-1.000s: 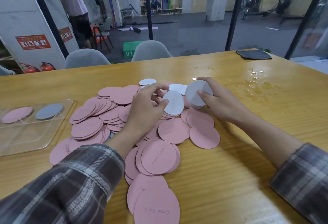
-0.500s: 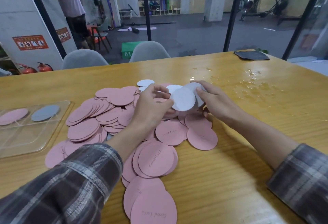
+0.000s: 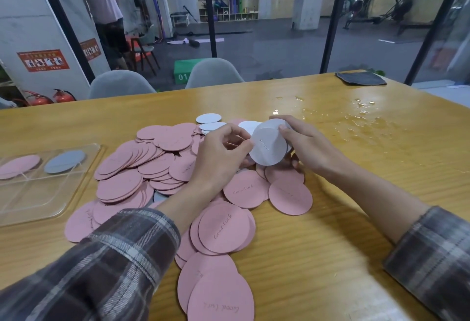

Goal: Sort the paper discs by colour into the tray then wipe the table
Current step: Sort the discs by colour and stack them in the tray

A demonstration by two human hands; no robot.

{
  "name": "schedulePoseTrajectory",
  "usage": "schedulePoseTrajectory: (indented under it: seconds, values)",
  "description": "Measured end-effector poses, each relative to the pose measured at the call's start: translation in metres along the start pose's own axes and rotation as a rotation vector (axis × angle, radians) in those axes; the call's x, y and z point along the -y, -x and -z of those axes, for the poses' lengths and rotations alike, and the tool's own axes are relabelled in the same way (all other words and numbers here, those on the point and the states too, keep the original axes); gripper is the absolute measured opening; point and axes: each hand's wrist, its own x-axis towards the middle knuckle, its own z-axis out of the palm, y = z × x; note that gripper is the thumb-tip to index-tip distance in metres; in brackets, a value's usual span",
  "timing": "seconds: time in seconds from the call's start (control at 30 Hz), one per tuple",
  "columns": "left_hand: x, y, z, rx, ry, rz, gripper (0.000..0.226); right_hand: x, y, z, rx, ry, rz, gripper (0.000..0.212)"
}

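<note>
Both hands are up over the heap. The right hand [image 3: 307, 145] grips a thin stack of round white paper discs [image 3: 268, 146], faintly lettered on the front. The left hand [image 3: 221, 150] pinches that stack's left edge with curled fingers. At least three loose white discs [image 3: 208, 118] lie flat just behind. Pink round paper discs [image 3: 142, 168], matte, script-lettered and too many to count, sprawl overlapping across the glossy wood-grain tabletop [image 3: 330, 257]. At left, the clear plastic compartment tray [image 3: 50, 198] holds two: one pink disc [image 3: 19, 166] and one grey disc [image 3: 64, 161], in neighbouring compartments. In the far right corner lies one dark grey cloth [image 3: 360, 78], with water droplets [image 3: 361, 122] near it.
</note>
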Motion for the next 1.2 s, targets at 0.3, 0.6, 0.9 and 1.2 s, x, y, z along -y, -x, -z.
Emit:
schedulePoseTrajectory:
  seconds: [0.3, 0.6, 0.9, 1.2]
  values:
    - [-0.003, 0.0, -0.006, -0.022, 0.037, 0.116, 0.004, 0.003, 0.002, -0.003, 0.012, -0.025, 0.017, 0.034]
    - [-0.003, -0.001, -0.006, -0.014, 0.009, 0.118, 0.01, -0.001, 0.001, -0.002, 0.049, 0.112, 0.092, 0.031]
    - [-0.013, -0.004, 0.003, 0.032, -0.193, -0.012, 0.005, -0.009, -0.005, 0.008, -0.083, 0.257, 0.092, 0.044]
    - [0.008, -0.066, 0.006, 0.147, -0.783, -0.212, 0.031, -0.01, -0.009, 0.013, -0.141, 0.276, 0.035, 0.045]
